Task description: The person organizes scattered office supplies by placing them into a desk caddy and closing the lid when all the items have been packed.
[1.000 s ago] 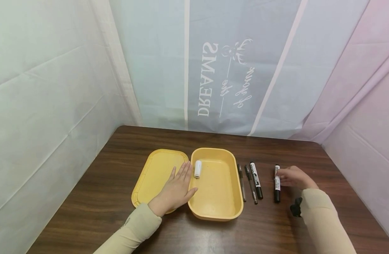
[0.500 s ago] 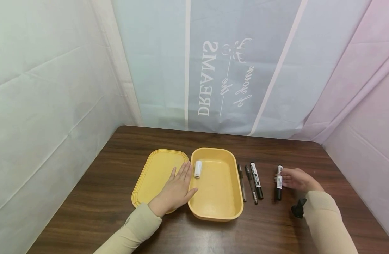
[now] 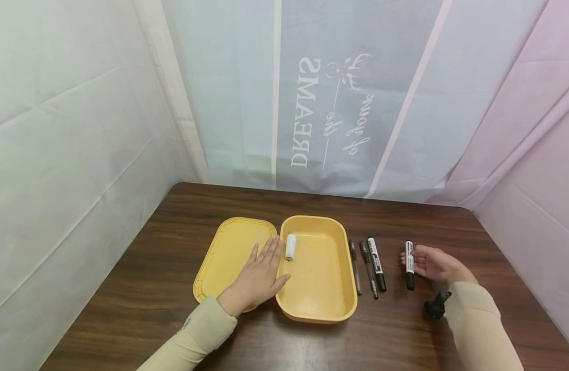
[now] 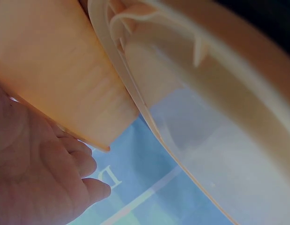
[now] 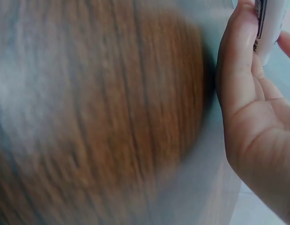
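In the head view, my right hand (image 3: pixel 436 264) pinches a black-and-white marker pen (image 3: pixel 409 256) between thumb and fingers. The pen's black end points toward me. In the right wrist view the pen's white barrel (image 5: pixel 271 28) shows between the thumb and fingers. My left hand (image 3: pixel 256 278) lies with straight fingers over the yellow lid (image 3: pixel 229 247), fingertips along the left wall of the yellow box (image 3: pixel 319 315). A small white rounded object (image 3: pixel 290 246) lies inside the box by that wall. The left wrist view shows the fingers (image 4: pixel 84 161) beside a yellow wall.
Just right of the box, two slim dark-capped pens, one at its wall (image 3: pixel 354 265) and one beside it (image 3: pixel 369 270), lie near a second marker pen (image 3: pixel 376 263). The dark wooden table (image 3: pixel 150 288) ends at a hanging printed cloth (image 3: pixel 247 129).
My right hand has shifted slightly right with the marker pen, and its fingers now show under the barrel. The left hand, box and lid have stayed put.
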Action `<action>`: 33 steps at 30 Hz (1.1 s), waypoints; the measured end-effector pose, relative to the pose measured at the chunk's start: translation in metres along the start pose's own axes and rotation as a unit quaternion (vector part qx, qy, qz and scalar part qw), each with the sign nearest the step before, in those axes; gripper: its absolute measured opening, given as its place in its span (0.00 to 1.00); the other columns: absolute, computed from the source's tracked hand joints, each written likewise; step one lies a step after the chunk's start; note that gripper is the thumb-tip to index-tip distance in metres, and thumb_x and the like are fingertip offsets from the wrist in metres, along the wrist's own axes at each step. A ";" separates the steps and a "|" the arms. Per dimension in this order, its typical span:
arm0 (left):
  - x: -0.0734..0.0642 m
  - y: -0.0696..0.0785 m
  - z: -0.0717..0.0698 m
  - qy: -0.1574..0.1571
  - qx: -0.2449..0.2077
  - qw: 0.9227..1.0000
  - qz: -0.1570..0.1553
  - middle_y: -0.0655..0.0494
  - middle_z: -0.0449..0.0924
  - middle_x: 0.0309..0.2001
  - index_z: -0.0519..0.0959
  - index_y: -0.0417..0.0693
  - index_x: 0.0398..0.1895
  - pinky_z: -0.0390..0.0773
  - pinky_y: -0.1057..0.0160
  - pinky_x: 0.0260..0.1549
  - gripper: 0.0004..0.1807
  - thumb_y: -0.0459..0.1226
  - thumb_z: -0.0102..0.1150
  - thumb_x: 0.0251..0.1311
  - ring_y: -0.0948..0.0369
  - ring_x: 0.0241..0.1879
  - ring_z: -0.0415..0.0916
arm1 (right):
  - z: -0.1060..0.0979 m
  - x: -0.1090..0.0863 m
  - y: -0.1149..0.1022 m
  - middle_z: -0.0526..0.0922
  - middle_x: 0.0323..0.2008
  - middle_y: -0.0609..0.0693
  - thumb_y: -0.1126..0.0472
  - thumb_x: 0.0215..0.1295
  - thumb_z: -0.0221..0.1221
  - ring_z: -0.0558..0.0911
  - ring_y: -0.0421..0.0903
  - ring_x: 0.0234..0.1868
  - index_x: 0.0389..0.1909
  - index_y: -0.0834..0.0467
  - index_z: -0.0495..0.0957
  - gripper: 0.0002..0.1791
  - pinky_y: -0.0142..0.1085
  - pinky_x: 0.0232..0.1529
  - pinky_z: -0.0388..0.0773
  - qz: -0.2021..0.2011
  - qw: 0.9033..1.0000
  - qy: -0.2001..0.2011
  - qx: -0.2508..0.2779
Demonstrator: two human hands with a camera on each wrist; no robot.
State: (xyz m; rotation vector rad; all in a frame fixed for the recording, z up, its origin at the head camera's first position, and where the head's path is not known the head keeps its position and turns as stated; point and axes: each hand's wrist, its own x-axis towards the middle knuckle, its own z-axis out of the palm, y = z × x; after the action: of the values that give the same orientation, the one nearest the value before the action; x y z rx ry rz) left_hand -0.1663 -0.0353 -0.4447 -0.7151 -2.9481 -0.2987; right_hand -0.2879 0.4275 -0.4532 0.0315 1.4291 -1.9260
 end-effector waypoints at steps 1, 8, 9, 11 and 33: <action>0.000 -0.001 0.000 0.000 0.000 1.000 0.001 0.37 0.45 0.73 0.49 0.29 0.72 0.43 0.42 0.67 0.40 0.52 0.41 0.71 0.47 0.73 0.42 | 0.000 0.000 0.001 0.84 0.40 0.51 0.67 0.72 0.37 0.83 0.44 0.43 0.38 0.58 0.79 0.19 0.34 0.46 0.78 -0.001 1.000 -0.002 0.004; 0.002 -0.008 -0.002 -0.002 0.002 1.000 0.005 0.37 0.44 0.73 0.49 0.29 0.72 0.43 0.43 0.67 0.40 0.53 0.40 0.71 0.47 0.73 0.41 | 0.007 0.003 0.002 0.83 0.42 0.51 0.65 0.75 0.34 0.82 0.43 0.45 0.40 0.60 0.79 0.21 0.34 0.48 0.77 -0.009 0.999 -0.028 0.013; 0.002 -0.009 -0.002 -0.002 0.000 1.000 0.006 0.37 0.44 0.73 0.49 0.29 0.72 0.43 0.42 0.67 0.40 0.53 0.40 0.71 0.47 0.73 0.41 | 0.009 0.004 0.001 0.83 0.42 0.51 0.65 0.75 0.33 0.82 0.43 0.45 0.40 0.60 0.79 0.22 0.34 0.49 0.77 -0.011 0.999 -0.032 0.012; 0.002 -0.011 -0.003 -0.004 0.000 1.000 0.008 0.38 0.44 0.73 0.48 0.30 0.72 0.43 0.42 0.67 0.40 0.53 0.40 0.71 0.47 0.73 0.41 | 0.013 0.005 0.000 0.83 0.43 0.51 0.65 0.75 0.32 0.82 0.43 0.46 0.41 0.60 0.80 0.23 0.34 0.49 0.77 -0.015 0.999 -0.036 0.009; 0.007 -0.033 -0.008 -0.005 -0.007 0.999 0.031 0.37 0.44 0.73 0.48 0.30 0.72 0.43 0.42 0.67 0.40 0.52 0.41 0.71 0.46 0.73 0.42 | 0.054 0.027 -0.011 0.83 0.45 0.54 0.68 0.74 0.27 0.81 0.45 0.48 0.45 0.65 0.79 0.28 0.35 0.51 0.76 -0.056 0.991 -0.117 0.037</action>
State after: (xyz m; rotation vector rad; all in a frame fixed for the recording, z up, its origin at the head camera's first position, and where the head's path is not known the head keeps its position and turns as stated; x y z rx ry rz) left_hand -0.1874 -0.0624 -0.4417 -0.8100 -2.9298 -0.3127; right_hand -0.2929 0.3693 -0.4344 -0.2370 1.2258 -1.9983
